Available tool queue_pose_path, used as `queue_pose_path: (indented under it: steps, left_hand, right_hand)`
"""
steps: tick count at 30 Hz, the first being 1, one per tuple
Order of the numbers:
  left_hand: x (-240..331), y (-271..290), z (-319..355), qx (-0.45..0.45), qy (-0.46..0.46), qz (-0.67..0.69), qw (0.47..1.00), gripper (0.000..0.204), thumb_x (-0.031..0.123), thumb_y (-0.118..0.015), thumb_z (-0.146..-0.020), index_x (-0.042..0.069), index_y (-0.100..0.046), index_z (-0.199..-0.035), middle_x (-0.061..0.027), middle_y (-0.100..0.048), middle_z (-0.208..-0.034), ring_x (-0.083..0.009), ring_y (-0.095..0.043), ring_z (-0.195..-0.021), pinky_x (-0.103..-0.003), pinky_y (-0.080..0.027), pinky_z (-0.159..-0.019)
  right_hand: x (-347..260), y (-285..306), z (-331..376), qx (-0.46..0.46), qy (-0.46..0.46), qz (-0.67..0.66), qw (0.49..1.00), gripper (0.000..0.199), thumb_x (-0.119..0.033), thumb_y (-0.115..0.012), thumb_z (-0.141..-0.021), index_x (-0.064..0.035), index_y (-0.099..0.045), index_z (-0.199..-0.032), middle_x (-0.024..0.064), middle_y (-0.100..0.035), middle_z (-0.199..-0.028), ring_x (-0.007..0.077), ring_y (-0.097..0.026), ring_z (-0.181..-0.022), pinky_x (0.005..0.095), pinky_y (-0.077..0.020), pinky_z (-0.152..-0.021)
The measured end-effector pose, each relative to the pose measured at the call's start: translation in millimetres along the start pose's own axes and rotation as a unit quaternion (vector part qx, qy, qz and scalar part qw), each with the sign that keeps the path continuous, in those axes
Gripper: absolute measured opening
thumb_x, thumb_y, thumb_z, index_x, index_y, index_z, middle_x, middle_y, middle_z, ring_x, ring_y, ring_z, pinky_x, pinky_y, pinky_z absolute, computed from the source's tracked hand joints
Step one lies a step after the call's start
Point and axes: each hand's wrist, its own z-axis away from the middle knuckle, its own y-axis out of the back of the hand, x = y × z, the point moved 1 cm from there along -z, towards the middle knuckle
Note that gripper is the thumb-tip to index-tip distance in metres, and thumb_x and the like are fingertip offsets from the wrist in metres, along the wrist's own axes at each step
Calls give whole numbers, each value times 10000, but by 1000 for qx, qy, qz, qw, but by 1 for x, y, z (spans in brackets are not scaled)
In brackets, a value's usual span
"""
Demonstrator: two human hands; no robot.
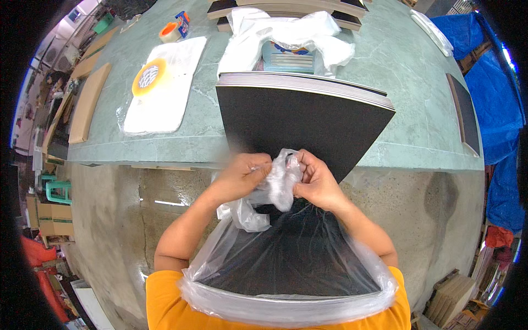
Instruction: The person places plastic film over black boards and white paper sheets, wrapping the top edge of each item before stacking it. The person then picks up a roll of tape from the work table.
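Note:
A bunched wad of clear plastic bag (pixel 278 184) is pinched between my two hands, just off the table's near edge. My left hand (pixel 242 175) grips its left side, fingers curled and slightly blurred. On its right side, my right hand (pixel 319 182) has thumb and fingers closed. The rest of the bag is wrapped round a flat black board (pixel 291 258), leaning against my yellow shirt. Beyond my hands, a stack of black boards with pale layered edges (pixel 302 113) sits tilted at the table edge; its lower part is partly hidden by my hands.
On the green table (pixel 423 129), a roll of yellowish tape (pixel 148 78) lies on flat white plastic sheets (pixel 165 113). Behind are an orange tape roll with a blue dispenser (pixel 175 30), crumpled white plastic (pixel 253 44) and more boards (pixel 291 6). A blue tarp (pixel 498 104) hangs at right.

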Motion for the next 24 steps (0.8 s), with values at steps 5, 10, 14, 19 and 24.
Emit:
queue_pose_path:
  steps: [5, 10, 14, 19, 24]
  left_hand:
    - [36, 43, 9, 203, 109, 104, 967, 295, 249, -547, -832, -30, -551, -735, -37, -494, -555, -93, -461, -568, -261, -392, -537]
    - [44, 36, 13, 194, 69, -9, 978, 323, 232, -557, -823, -21, -501, -630, -26, -411, -506, -91, -369, -520, -267, -350, -479]
    - [49, 36, 6, 136, 63, -2, 989, 257, 196, -577, -806, -6, -519, -659, -38, -442, -528, -99, -372, -522, -277, -358, -486]
    - [45, 41, 1, 298, -89, -63, 948, 211, 184, -603, -782, 6, -536, -691, -45, -521, -614, -105, -480, -577, -261, -389, -537]
    - [79, 17, 11, 54, -107, -102, 988, 169, 164, -627, -752, 12, -560, -717, -27, -558, -685, -110, -499, -654, -243, -391, -594]
  right_hand:
    - [-12, 24, 36, -185, -173, 145, 956, 384, -195, -749, -640, -29, -532, -909, 32, -566, -867, 131, -551, -821, 299, -444, -742]
    - [-48, 45, 38, -32, 14, 249, 968, 628, -274, -803, -537, -12, -522, -1034, 110, -540, -1084, 178, -512, -986, 325, -428, -789]
    - [-52, 28, 15, -22, 17, 203, 979, 551, -207, -755, -612, 5, -530, -1068, 109, -573, -1023, 180, -544, -907, 305, -430, -790]
    - [-56, 41, 16, -19, -124, 166, 978, 172, -98, -651, -730, 24, -608, -843, 86, -618, -757, 120, -569, -693, 250, -448, -652]
    - [-61, 17, 17, -30, -56, -82, 995, 165, -151, -672, -727, -7, -595, -751, 51, -595, -690, 109, -547, -593, 228, -436, -541]
